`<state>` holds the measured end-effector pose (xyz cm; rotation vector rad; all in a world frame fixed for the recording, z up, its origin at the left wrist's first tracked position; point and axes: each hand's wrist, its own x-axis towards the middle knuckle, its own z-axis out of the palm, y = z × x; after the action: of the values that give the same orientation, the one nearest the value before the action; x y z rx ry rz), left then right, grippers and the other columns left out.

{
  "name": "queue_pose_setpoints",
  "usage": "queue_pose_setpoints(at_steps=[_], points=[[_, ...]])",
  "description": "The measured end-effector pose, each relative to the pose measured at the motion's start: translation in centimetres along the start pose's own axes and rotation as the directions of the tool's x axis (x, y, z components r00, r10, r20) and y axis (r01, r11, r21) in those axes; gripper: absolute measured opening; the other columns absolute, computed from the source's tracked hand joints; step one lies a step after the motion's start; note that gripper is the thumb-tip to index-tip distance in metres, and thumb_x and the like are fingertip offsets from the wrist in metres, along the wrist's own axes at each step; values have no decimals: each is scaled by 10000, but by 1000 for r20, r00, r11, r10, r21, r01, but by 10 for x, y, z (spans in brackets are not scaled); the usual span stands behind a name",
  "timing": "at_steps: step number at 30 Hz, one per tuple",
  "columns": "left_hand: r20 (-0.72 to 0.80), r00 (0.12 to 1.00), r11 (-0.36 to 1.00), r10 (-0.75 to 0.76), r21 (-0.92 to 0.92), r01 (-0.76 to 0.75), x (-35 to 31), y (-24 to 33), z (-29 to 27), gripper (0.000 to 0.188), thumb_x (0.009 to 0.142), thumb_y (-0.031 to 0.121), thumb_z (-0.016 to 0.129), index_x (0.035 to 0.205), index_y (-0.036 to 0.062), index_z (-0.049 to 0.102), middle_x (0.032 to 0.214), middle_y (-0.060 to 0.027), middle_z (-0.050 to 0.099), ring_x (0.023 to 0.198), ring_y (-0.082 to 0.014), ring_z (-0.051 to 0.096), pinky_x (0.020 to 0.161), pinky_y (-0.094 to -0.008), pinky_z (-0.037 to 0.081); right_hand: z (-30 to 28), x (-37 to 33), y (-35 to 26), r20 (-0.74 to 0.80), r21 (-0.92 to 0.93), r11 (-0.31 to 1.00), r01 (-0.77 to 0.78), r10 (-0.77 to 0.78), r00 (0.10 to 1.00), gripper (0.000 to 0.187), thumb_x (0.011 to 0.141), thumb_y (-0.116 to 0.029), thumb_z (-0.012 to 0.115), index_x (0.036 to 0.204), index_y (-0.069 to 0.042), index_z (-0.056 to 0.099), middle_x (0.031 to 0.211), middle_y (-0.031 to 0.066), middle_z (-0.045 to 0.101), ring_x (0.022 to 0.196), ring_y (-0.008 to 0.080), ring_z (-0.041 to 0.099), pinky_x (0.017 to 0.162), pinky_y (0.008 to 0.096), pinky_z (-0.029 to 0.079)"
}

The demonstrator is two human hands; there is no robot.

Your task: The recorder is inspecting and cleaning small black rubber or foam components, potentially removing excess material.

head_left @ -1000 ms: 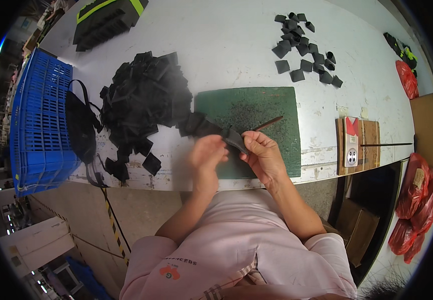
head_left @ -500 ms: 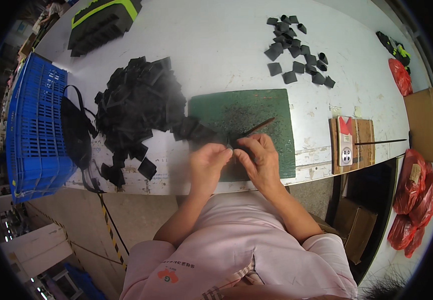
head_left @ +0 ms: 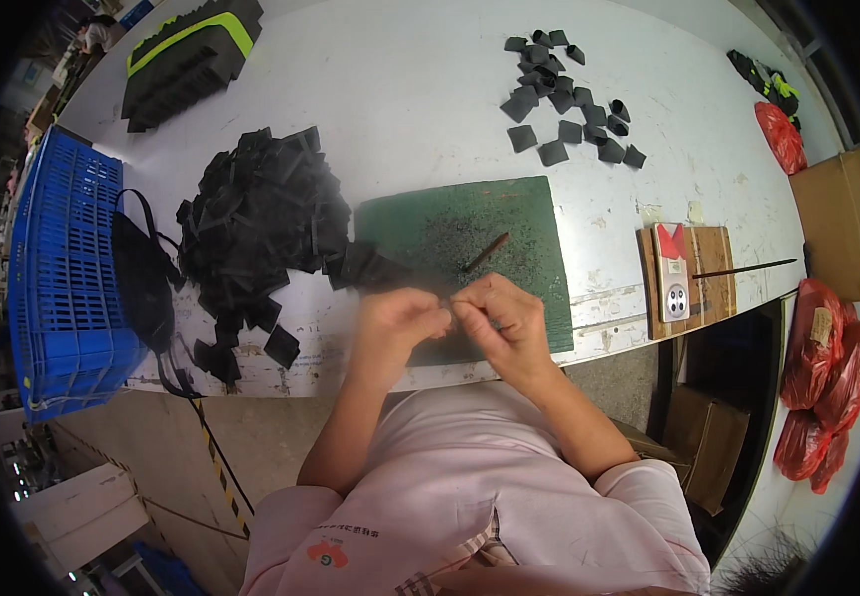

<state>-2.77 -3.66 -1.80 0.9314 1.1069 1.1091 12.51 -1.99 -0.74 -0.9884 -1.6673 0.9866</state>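
My left hand (head_left: 400, 323) and my right hand (head_left: 500, 320) meet over the near part of a green board (head_left: 539, 223). Both are closed, fingertips pinched together and almost touching. Whatever sits between the fingertips is too small and hidden to name. Just beyond my right hand, a slim brown stick (head_left: 487, 252) lies slanted on the board among dark crumbs. A trail of flat black pieces (head_left: 365, 266) reaches the board's left edge from a large heap of black pieces (head_left: 261, 214).
Small black folded pieces (head_left: 569, 131) lie scattered at the far right. A blue crate (head_left: 68, 278) and black strapped pouch (head_left: 142, 268) stand left. A ribbed black stack with a yellow-green band (head_left: 192, 65) is far left. Right: a wooden block (head_left: 718, 268), red bags (head_left: 812, 348), cardboard box (head_left: 837, 219).
The whole view has shifted slightly, with the table contents now further left. My hands remain pinched together, the right one turned a little. The brown stick shows at a steeper slant, apart from my fingers.
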Motion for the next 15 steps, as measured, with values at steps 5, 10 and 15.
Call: queue_pose_setpoints(at_steps=[5, 10, 15], points=[[7, 997, 992, 82, 100, -83, 3, -2, 0, 39, 729, -33, 626, 719, -24, 589, 652, -42, 571, 595, -91, 536, 567, -201, 442, -5, 2, -5, 25, 81, 995, -53, 51, 998, 64, 718, 23, 608, 782, 13, 605, 747, 105, 575, 633, 201, 578, 544, 258, 461], [13, 998, 997, 56, 45, -56, 1, -5, 1, 33, 740, -29, 616, 737, -28, 583, 664, -46, 576, 597, -88, 536, 569, -200, 443, -1, 2, -10, -19, -116, 991, 62, -65, 998, 40, 722, 21, 605, 759, 19, 590, 737, 103, 569, 601, 195, 570, 519, 267, 455], [9, 999, 998, 48, -45, -47, -2, -1, 8, 27, 755, -19, 603, 766, -31, 581, 666, -56, 581, 605, -87, 544, 565, -200, 445, 1, 0, -7, -40, -66, 997, -25, 23, 999, 22, 750, 6, 562, 754, 11, 541, 670, 88, 527, 536, 169, 517, 469, 270, 413]])
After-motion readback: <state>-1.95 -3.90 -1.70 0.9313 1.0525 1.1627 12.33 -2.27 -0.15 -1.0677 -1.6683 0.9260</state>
